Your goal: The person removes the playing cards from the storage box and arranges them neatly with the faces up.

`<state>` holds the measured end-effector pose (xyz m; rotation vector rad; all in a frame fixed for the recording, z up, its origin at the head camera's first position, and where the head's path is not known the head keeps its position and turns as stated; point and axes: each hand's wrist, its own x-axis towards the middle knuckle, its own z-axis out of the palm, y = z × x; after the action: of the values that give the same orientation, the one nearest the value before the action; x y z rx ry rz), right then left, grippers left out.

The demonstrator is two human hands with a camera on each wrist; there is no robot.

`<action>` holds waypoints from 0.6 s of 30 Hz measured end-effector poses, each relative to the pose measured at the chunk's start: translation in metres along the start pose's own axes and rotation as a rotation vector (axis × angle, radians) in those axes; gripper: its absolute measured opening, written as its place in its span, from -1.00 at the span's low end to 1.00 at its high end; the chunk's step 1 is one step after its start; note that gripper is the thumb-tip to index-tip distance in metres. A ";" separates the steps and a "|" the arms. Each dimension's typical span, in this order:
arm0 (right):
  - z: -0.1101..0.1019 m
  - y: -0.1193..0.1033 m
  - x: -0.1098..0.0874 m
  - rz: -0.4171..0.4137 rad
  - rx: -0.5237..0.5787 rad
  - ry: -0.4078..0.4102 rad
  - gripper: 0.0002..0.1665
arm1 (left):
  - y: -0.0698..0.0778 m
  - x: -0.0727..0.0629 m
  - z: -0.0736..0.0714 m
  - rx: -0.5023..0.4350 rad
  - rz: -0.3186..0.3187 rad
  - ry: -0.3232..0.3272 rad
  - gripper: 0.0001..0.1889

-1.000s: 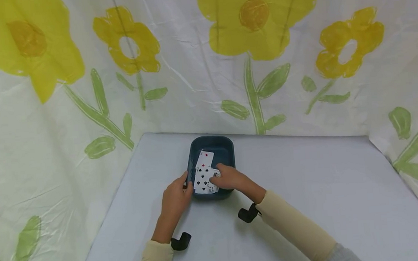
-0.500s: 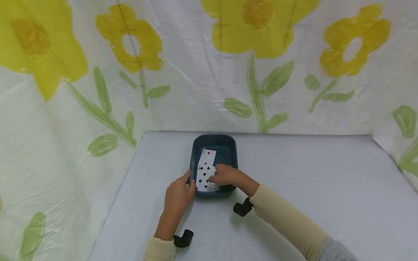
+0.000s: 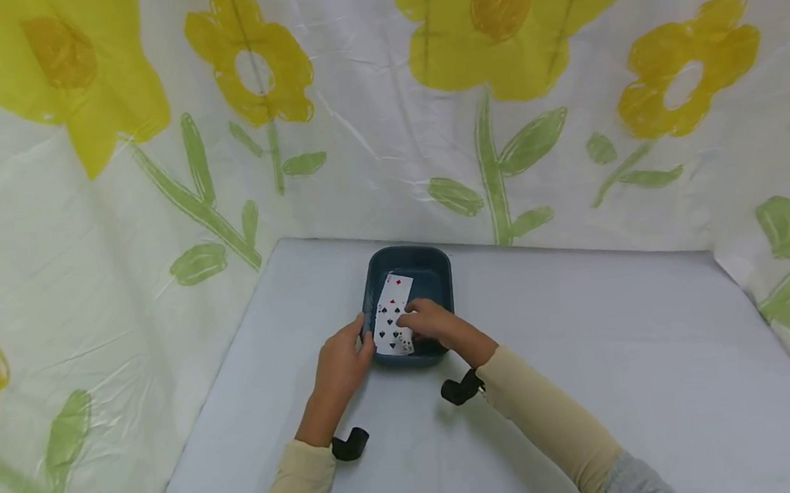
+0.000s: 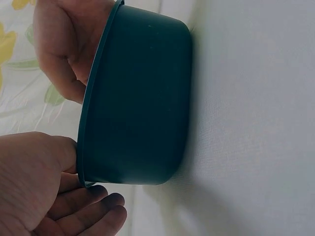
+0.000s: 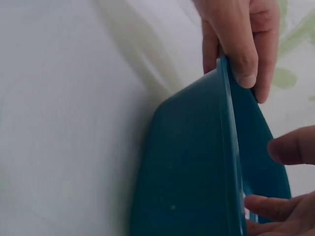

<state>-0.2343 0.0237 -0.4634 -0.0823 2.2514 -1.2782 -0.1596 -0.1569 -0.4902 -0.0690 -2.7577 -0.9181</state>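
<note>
A dark teal plastic tub [image 3: 442,274] stands on the white table. Several playing cards [image 3: 388,320] lie overlapping along its left side, a diamond card [image 3: 398,283] at the far end and spade cards nearer. My left hand [image 3: 340,365] grips the tub's left rim, thumb on one side and fingers on the other, as the left wrist view also shows. My right hand [image 3: 436,324] reaches over the near right part of the tub. Its thumb and fingers are spread apart in the right wrist view, with the fingertips right over the cards and partly hiding them.
White table surface [image 3: 585,355] extends around the tub, mostly to the right. A white sheet with painted yellow flowers [image 3: 502,10] hangs behind the table and along its sides. Black wrist cameras [image 3: 350,443] sit at both wrists.
The card edge that stuck out beside my right hand now sits more in line with the spade cards. My left hand keeps its grip on the rim. The head view has shifted slightly.
</note>
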 end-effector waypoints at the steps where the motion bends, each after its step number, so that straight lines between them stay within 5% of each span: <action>1: 0.000 0.000 0.000 0.010 0.059 -0.005 -0.36 | 0.000 0.000 0.000 0.001 -0.002 -0.001 -0.54; 7: 0.001 0.002 0.004 0.055 0.317 -0.037 -0.41 | -0.001 0.001 0.001 0.010 0.002 -0.001 -0.54; 18: 0.001 0.003 0.012 0.146 0.579 -0.019 -0.50 | -0.005 0.000 0.005 0.049 0.036 0.023 -0.54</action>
<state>-0.2435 0.0207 -0.4716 0.2745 1.7513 -1.7760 -0.1617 -0.1581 -0.4975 -0.0986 -2.7472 -0.8372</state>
